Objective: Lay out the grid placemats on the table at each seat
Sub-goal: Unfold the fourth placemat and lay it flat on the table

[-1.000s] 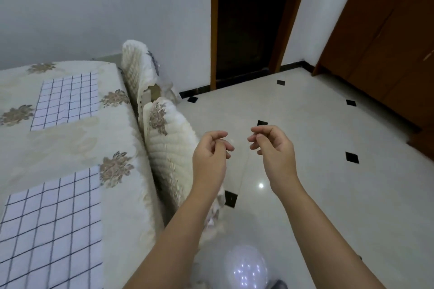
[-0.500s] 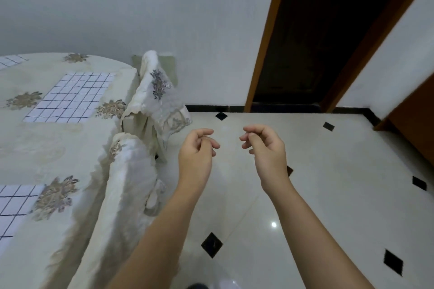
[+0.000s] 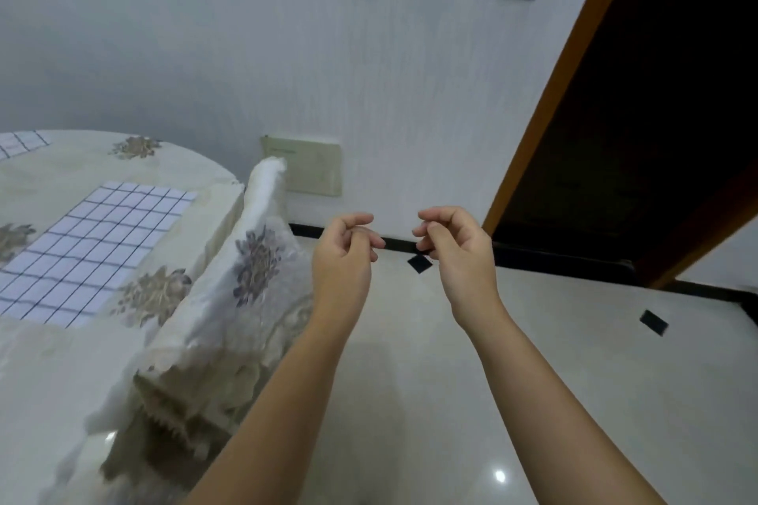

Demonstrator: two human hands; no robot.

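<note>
A white rectangular placemat with a dark blue grid pattern lies flat on the round table draped in a cream cloth with brown embroidered flowers, at about nine o'clock from both hands and well apart from them. Its long edges run diagonally across the tabletop, and its near left corner is cut off by the picture's edge. A second grid placemat shows only as a corner at the far left of the table, toward ten o'clock from the first.

Just beside the table's right rim stands a chair in a cream quilted cover with a purple-grey flower motif, between the placemat and the hands.

The left hand is raised over the pale glossy tiled floor with black diamond insets, fingers curled inward with thumb meeting fingertips, holding nothing. The right hand, at three o'clock from it and near but not touching, is curled the same way and also empty.

At one o'clock from the hands is a dark doorway with an orange-brown wooden frame.
</note>
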